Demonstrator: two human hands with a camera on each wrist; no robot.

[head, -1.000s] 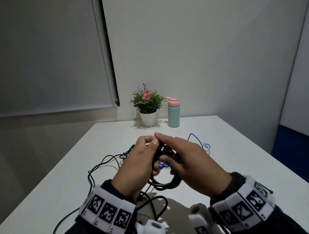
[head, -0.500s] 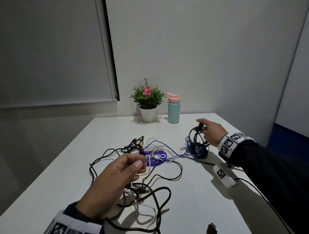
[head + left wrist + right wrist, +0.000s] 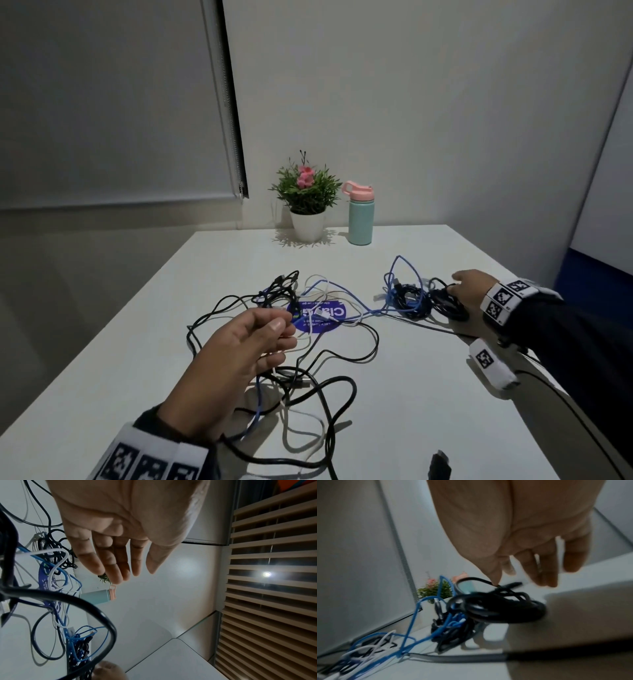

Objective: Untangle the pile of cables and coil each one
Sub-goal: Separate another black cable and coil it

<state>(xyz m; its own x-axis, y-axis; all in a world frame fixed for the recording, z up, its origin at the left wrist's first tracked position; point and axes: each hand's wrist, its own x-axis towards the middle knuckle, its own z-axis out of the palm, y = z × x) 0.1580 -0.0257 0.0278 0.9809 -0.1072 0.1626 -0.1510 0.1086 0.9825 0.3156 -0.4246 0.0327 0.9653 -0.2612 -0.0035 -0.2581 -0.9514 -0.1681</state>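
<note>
At the far edge of my white tabletop I see a potted plant beside a teal bottle with a pink lid; a blue round sticker lies mid-table.

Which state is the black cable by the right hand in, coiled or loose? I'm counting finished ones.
Coiled: the black cable lies in a bundled ring on the table, the right hand touching it.

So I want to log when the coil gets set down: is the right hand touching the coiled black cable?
Touching. In the right wrist view the right hand has a fingertip on a strand of the coiled black cable.
</note>
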